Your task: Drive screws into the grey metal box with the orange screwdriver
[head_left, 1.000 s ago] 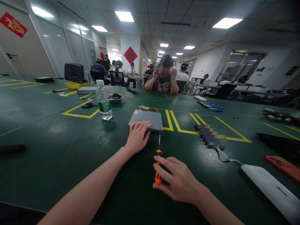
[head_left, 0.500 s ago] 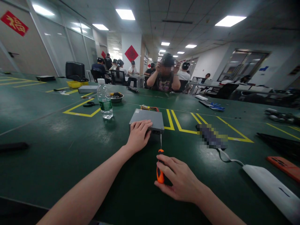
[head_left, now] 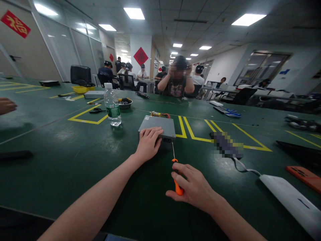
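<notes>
A grey metal computer power supply (head_left: 164, 124) lies flat on the green table, its colored cables (head_left: 160, 115) bunched at the far side. My left hand (head_left: 149, 142) rests on its top and near edge, fingers stretched over the casing. The orange-and-black screwdriver (head_left: 179, 189) is in my right hand (head_left: 194, 187), fingers curled along the handle and the thumb held a little off it. Its thin shaft points away from me, with the tip at the lower right of the unit's near face. Whether the tip sits in a screw is too small to tell.
A water bottle (head_left: 113, 108) stands left of the unit, near a metal bowl (head_left: 124, 103) of small items. On the right lie a white power bank (head_left: 286, 197) with a cable and an orange phone (head_left: 304, 177). Another person's hand (head_left: 7, 105) shows at the left edge.
My right hand has shifted slightly right, tilting the screwdriver handle, and the thumb has moved off it. My left hand stays on the power supply. Another person's hand has appeared at far left.
</notes>
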`<action>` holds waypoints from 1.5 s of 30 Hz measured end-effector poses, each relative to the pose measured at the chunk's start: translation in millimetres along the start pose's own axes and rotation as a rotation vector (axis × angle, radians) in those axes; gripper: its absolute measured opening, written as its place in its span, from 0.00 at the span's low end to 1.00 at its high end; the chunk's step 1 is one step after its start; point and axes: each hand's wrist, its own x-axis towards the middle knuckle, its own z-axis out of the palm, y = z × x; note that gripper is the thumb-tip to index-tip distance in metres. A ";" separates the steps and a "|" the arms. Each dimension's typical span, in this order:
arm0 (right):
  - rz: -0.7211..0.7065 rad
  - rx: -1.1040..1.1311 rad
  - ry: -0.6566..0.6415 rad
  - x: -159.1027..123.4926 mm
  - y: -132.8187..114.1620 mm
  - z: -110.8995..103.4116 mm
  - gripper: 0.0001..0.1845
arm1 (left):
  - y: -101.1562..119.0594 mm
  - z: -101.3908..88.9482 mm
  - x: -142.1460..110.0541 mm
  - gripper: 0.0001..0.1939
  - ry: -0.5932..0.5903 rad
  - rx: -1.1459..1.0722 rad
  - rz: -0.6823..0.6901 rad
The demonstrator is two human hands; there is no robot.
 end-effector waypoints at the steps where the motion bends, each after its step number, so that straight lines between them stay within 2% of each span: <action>1: 0.007 0.016 0.008 -0.9 0.9 0.7 0.18 | -0.1 0.1 0.0 0.16 -0.002 0.001 -0.001; 4: 0.043 0.067 -0.010 -2.2 1.5 -1.2 0.20 | -0.3 0.1 -0.1 0.15 -0.001 0.005 0.007; 7: 0.099 0.121 -0.104 -0.8 -0.6 -7.0 0.21 | -0.3 -0.1 -0.1 0.15 0.004 0.011 0.013; 10: 0.080 0.121 -0.179 1.3 -2.4 -11.4 0.21 | -0.1 -0.1 -0.1 0.15 0.005 0.013 0.014; 12: 0.043 0.094 -0.149 1.6 -1.6 -11.9 0.20 | -0.1 -0.2 -0.1 0.15 0.005 0.012 0.016; 14: 0.028 0.084 -0.051 0.3 1.0 -11.5 0.18 | -0.1 -0.4 -0.2 0.15 0.003 0.012 0.017; 17: 0.068 0.104 0.068 -3.2 5.3 -12.9 0.18 | 0.0 -1.0 -0.2 0.15 -0.002 0.012 0.010; 19: 0.090 0.142 0.033 -4.6 5.9 -15.5 0.20 | 0.2 -1.3 -0.2 0.15 -0.008 0.011 0.005; 22: 0.089 0.191 -0.096 -2.9 1.8 -17.8 0.22 | 0.3 -1.4 -0.2 0.15 -0.009 0.010 0.006; 25: 0.063 0.155 -0.157 1.5 -4.1 -14.1 0.22 | 0.2 -1.0 -0.1 0.16 -0.004 0.009 0.004; 29: 0.021 0.080 -0.095 5.3 -5.9 -4.7 0.24 | 0.3 -1.1 0.2 0.16 -0.005 0.010 0.002; 33: 0.005 0.071 0.066 5.1 -2.8 -0.2 0.17 | 0.8 -2.6 0.4 0.15 -0.008 0.009 0.005; 37: -0.018 0.067 0.155 3.4 -2.6 -1.1 0.13 | 1.0 -4.0 0.1 0.15 -0.014 0.006 0.012; 41: -0.093 0.045 0.126 7.0 -7.0 -1.2 0.13 | 1.1 -4.1 0.0 0.16 -0.020 0.000 0.014; 45: -0.080 0.032 0.082 14.6 -10.0 2.0 0.13 | 1.0 -3.8 0.1 0.16 -0.011 -0.004 0.013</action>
